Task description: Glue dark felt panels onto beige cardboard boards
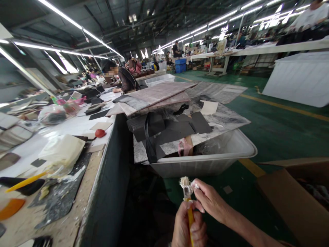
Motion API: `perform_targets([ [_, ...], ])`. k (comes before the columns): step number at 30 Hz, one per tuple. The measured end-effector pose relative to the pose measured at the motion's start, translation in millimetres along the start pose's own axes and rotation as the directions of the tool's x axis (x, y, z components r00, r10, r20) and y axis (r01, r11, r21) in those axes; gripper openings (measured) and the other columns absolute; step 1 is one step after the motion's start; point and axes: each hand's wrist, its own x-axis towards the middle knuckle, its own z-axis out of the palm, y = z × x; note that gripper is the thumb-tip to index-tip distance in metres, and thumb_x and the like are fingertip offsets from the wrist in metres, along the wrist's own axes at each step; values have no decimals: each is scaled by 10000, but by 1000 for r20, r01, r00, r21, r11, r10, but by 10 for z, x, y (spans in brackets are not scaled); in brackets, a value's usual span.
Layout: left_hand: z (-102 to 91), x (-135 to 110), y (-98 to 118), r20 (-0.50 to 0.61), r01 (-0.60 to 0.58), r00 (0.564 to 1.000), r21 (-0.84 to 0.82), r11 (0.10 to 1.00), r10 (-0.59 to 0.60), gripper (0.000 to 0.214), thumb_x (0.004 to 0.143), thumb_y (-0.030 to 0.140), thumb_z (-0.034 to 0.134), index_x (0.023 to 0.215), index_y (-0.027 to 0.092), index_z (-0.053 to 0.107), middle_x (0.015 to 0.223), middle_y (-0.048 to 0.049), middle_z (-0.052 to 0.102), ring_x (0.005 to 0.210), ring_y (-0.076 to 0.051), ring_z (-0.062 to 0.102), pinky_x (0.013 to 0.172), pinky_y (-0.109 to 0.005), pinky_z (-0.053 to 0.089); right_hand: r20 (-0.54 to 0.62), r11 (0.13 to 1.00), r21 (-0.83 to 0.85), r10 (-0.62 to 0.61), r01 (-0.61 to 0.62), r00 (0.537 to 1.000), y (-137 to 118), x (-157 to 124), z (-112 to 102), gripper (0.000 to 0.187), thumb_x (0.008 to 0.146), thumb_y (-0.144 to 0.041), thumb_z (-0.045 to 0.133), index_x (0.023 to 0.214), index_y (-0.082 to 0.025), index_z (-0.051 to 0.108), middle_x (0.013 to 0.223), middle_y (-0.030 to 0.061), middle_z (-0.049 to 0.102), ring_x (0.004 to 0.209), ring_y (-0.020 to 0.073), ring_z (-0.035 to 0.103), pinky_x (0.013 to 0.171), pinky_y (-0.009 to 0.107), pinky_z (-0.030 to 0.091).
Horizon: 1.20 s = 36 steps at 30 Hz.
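Note:
My left hand (187,226) is wrapped round the yellow handle of a brush (190,219), which it holds upright with the bristles on top. White residue cakes the bristles and the metal band below them. Close against the right side of that band is my right hand (209,199), its thumb and forefinger pinched together. White matter coats those fingertips; whether they grip a loose piece of it cannot be made out. Both hands are in the air in front of a white plastic tub (190,166).
Boards (164,92) with black sheet pieces (177,132) lie across the tub. Left stands a workbench (84,202) with another yellow-handled brush (25,181), a plastic bag (61,151) and a red ball-like object (100,133). A cardboard box (290,206) is at right; a person (125,79) leans over the bench.

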Motion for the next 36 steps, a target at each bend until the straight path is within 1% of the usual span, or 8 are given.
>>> perform_targets([
  [6, 53, 24, -37, -221, 78, 974, 154, 985, -43, 441, 550, 611, 607, 597, 189, 491, 287, 108, 259, 237, -24, 139, 253, -160, 70, 81, 998, 44, 36, -39, 996, -49, -4, -18, 265, 860, -421, 376, 695, -215, 388, 422, -94, 366, 392, 82, 389, 466, 200, 340],
  [10, 62, 0, -60, -249, 48, 968, 231, 972, 12, 399, 603, 588, 552, 641, 193, 511, 310, 115, 256, 246, -21, 120, 258, -157, 96, 111, 1000, 17, 23, -25, 993, -6, 7, -61, 218, 854, -347, 344, 700, -209, 411, 445, -75, 421, 421, 94, 432, 477, 205, 333],
  [15, 25, -14, -104, -265, 80, 964, 289, 954, 0, 344, 672, 514, 479, 642, 175, 530, 329, 105, 264, 251, -19, 125, 266, -157, 97, -44, 973, -219, -86, 74, 995, 72, 3, -83, 122, 710, -184, 410, 605, -201, 350, 543, -58, 400, 519, 87, 368, 518, 213, 284],
  [19, -6, 12, -157, -327, 56, 943, 339, 939, 61, 355, 674, 510, 481, 597, 167, 525, 304, 108, 232, 245, -20, 110, 263, -162, 65, -89, 937, -345, -85, 49, 992, 204, 29, -58, 125, 660, -155, 399, 596, -206, 305, 553, -56, 374, 528, 92, 334, 520, 224, 256],
  [25, -1, 28, -151, -286, 223, 943, 171, 960, -168, 318, 612, 502, 552, 603, 189, 498, 302, 118, 216, 251, -18, 82, 279, -172, 21, -92, 911, -412, -58, 15, 994, 472, 21, -75, 117, 694, -174, 389, 610, -210, 316, 578, -52, 379, 540, 99, 352, 527, 224, 256],
  [32, 8, 88, -156, -218, 250, 947, 50, 967, -234, 541, 492, 653, 673, 655, 225, 385, 298, 135, 254, 285, -12, 66, 329, -163, 10, -127, 813, -582, -119, 23, 985, 605, -52, -66, 93, 700, -127, 390, 650, -206, 397, 612, -43, 453, 541, 98, 412, 534, 227, 268],
  [34, -36, 89, -171, -237, 262, 939, 33, 964, -248, 588, 470, 679, 686, 641, 222, 358, 307, 130, 278, 285, -10, 87, 334, -164, 5, -137, 791, -611, -132, 22, 982, 690, -40, -122, 94, 704, -131, 387, 657, -207, 416, 614, -41, 468, 538, 100, 420, 536, 234, 269],
  [36, -75, 73, -172, -274, 244, 935, 30, 969, -227, 612, 448, 684, 701, 641, 218, 355, 319, 131, 286, 289, -5, 89, 335, -160, 3, -206, 774, -632, -117, -41, 972, 816, -16, -258, 91, 714, -150, 383, 662, -209, 429, 614, -34, 479, 537, 107, 428, 541, 243, 279],
])
